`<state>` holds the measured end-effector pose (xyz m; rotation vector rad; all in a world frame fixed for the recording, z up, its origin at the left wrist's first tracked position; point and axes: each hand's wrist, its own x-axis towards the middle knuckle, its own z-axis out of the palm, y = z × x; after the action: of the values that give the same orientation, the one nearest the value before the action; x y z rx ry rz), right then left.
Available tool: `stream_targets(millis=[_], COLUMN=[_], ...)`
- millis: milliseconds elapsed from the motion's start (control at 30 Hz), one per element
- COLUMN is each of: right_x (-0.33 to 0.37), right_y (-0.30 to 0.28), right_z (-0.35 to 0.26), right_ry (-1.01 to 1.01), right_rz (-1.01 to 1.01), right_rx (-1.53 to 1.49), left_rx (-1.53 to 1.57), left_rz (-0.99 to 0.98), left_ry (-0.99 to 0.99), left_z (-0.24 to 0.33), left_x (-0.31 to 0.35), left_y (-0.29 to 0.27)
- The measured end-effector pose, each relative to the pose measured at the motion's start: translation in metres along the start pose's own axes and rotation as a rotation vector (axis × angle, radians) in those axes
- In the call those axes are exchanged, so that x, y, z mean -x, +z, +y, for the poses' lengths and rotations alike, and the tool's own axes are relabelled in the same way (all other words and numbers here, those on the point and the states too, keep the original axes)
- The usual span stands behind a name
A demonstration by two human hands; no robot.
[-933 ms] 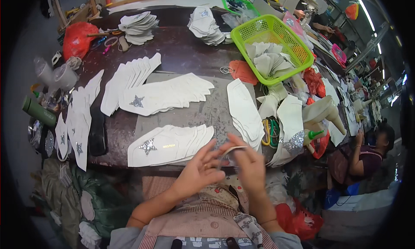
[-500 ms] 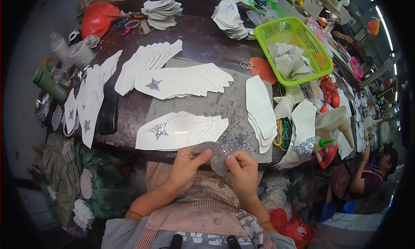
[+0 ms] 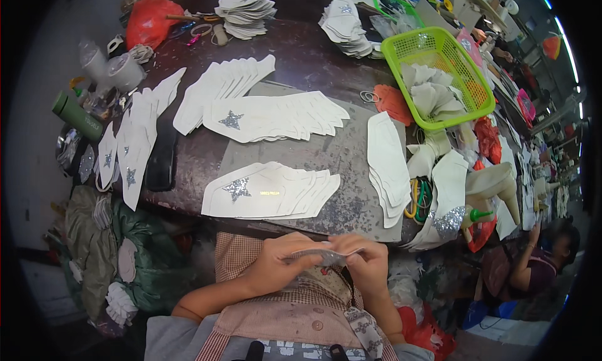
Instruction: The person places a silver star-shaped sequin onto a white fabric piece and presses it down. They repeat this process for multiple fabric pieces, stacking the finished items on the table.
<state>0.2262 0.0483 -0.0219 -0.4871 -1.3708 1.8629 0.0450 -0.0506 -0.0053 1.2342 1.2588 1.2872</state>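
Observation:
Between both hands, just off the table's front edge, is a silver glitter piece (image 3: pixel 326 254), seen nearly edge-on and slightly bent. My left hand (image 3: pixel 285 259) pinches its left end, thumb towards me. At the other end, my right hand (image 3: pixel 365 260) grips it between thumb and fingers. Right beyond the hands lies a fanned stack of white cut panels (image 3: pixel 269 191) with a silver star on the top one. Farther back is another fanned row of star panels (image 3: pixel 276 116). A stack of plain white panels (image 3: pixel 385 166) lies to the right.
A green basket (image 3: pixel 394 79) holding pale pieces stands at the back right. Scissors (image 3: pixel 419 198) and a green-capped bottle (image 3: pixel 480 215) lie near the right front. A dark phone-like slab (image 3: pixel 164 157) and a green flask (image 3: pixel 78 116) are on the left. Another person (image 3: pixel 533 260) sits far right.
The glitter piece has tilted from facing me to nearly edge-on, and both hands have come lower, nearer my body. The view has shifted slightly.

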Motion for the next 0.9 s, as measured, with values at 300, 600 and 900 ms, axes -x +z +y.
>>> stream_targets(millis=[300,600,900], right_x=[0.029,0.023,-0.005], right_y=[0.021,0.023,0.047], right_z=[-0.019,-0.016,-0.068], right_ry=[0.352,0.436,0.279], right_rz=[0.02,0.181,0.025], right_rx=[0.338,0.17,0.194], left_rx=[-1.052,-0.214,-0.251], left_rz=[0.078,0.076,-0.078], left_ry=[0.338,0.106,0.196], left_z=[-0.024,-0.028,0.054], left_x=[-0.078,-0.085,-0.032], left_y=[-0.063,-0.079,-0.051])
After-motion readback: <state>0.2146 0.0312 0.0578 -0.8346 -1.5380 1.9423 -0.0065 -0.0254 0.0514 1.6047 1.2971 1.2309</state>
